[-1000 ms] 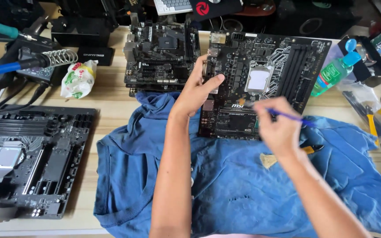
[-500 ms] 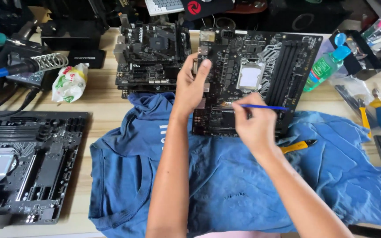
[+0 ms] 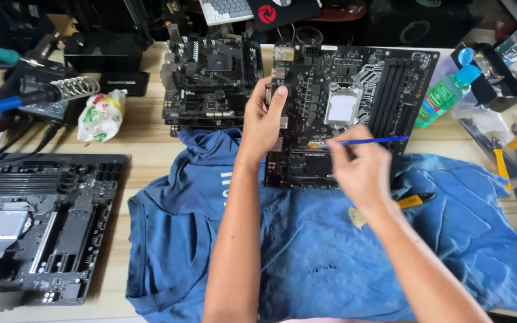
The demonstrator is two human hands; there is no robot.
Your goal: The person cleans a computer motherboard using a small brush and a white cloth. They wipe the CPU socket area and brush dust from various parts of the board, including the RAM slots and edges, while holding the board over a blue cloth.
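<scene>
Fingers (image 3: 354, 157) of the right hand (image 3: 363, 173) are pinching a thin blue brush (image 3: 371, 142), lying crosswise, bristles touching the motherboard (image 3: 354, 113) at the desk's (image 3: 151, 143) far edge; left hand (image 3: 262, 122) is gripping its left edge.

1. Black rectangular motherboard (image 3: 354, 113), upper centre: silver socket square, white angular striping.
2. Thin brush with blue handle (image 3: 371, 141), centre: pale bristle tip.
3. Crumpled blue cotton cloth (image 3: 306, 251), lower centre: white lettering, small tan stain.
4. Clear green plastic bottle (image 3: 447, 96), upper right: light-blue cap.
5. Light wooden tabletop (image 3: 145, 134): pale tan grain.
6. Second black motherboard (image 3: 37, 227), lower left: grey socket.
</scene>
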